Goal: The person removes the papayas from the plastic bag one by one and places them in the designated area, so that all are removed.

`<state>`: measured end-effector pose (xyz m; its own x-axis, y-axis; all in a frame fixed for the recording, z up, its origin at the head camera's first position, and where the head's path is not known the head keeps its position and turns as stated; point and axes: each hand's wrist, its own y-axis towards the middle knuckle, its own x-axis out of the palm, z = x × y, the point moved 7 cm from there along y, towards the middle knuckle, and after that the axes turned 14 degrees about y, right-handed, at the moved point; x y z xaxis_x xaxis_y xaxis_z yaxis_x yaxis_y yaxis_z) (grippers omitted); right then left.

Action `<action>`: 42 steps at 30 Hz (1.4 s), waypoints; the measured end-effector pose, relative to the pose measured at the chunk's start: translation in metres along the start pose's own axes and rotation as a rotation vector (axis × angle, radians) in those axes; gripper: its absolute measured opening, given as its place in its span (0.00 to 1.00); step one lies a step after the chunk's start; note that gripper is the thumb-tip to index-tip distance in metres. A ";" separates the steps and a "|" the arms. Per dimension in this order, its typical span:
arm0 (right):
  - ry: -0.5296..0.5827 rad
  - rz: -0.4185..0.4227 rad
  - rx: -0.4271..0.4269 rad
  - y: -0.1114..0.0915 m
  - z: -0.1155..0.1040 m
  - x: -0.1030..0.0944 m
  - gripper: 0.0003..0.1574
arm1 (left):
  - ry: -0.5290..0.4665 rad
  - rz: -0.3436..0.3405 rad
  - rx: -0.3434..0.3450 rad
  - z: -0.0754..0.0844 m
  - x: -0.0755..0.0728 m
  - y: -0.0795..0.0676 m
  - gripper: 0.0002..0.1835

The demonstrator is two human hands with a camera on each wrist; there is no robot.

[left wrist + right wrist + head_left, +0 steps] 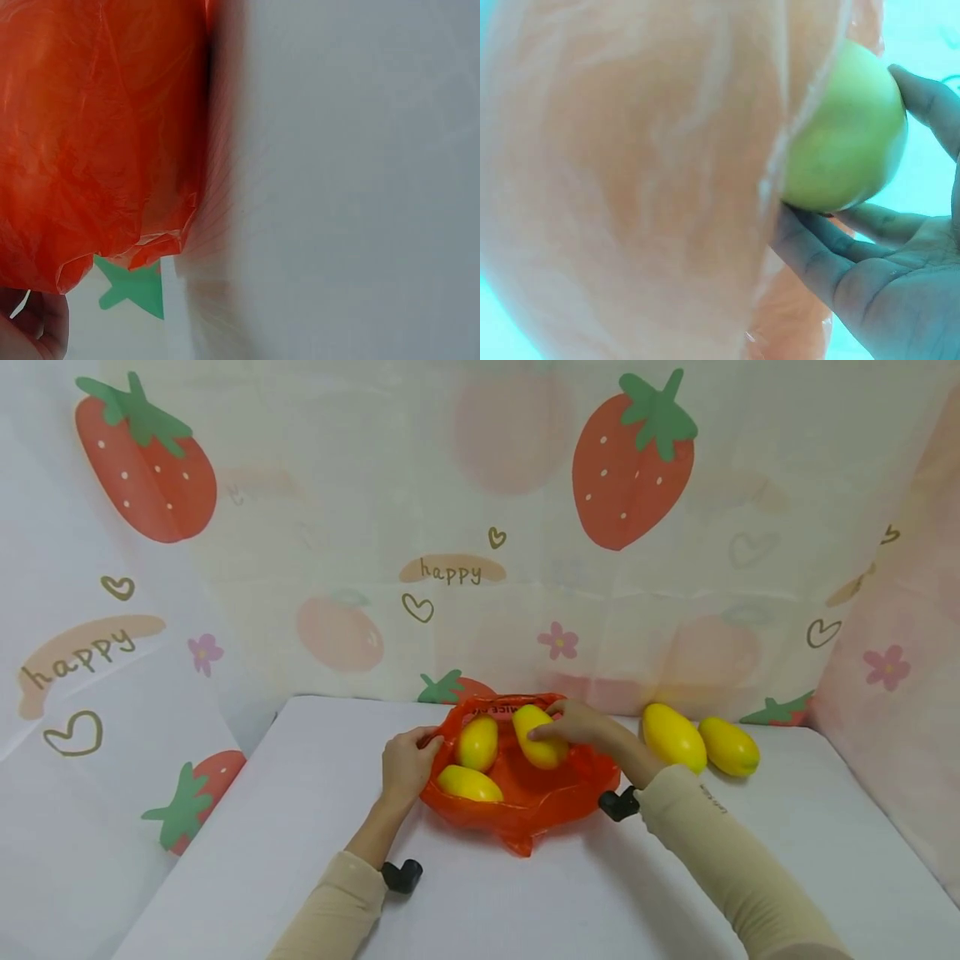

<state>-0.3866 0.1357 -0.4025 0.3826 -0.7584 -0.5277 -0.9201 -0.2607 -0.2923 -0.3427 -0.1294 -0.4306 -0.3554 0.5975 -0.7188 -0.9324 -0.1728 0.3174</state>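
Observation:
A red plastic bag (pixel 517 814) sits wide-mouthed on the white table. My left hand (pixel 407 767) pinches its left rim between thumb and fingers. Inside the bag's left half lie two yellow mangoes, one farther back (pixel 477 743) and one nearer the front (pixel 470 783). Within the mouth, toward the back right, my right hand (pixel 583 727) holds a third mango (pixel 538 745). The right wrist view shows thumb and fingers on opposite sides of that mango (pixel 847 135), partly behind the bag's film. In the left wrist view the bag's side (pixel 97 135) hides most of the left hand.
Two more mangoes, a larger one (pixel 673 737) and a smaller one (pixel 729 747), lie side by side at the table's back right, beyond my right forearm. A strawberry-printed cloth (pixel 480 635) hangs behind the white table (pixel 315 827) and along both sides.

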 end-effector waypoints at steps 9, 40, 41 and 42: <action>0.030 -0.036 0.000 0.002 0.001 -0.003 0.51 | 0.000 -0.024 -0.018 0.000 -0.001 -0.001 0.13; 0.219 -0.080 -0.015 -0.011 -0.013 -0.024 0.32 | -0.012 -0.015 -0.011 -0.001 0.002 -0.002 0.13; 0.217 -0.085 -0.018 -0.011 -0.013 -0.025 0.33 | -0.013 -0.016 -0.011 -0.001 0.002 -0.002 0.13; 0.216 -0.089 -0.021 -0.012 -0.014 -0.025 0.33 | -0.014 -0.018 -0.010 -0.001 0.002 -0.002 0.13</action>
<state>-0.3868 0.1498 -0.3749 0.4379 -0.8415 -0.3165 -0.8857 -0.3434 -0.3122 -0.3418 -0.1282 -0.4335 -0.3381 0.6112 -0.7156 -0.9392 -0.1703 0.2983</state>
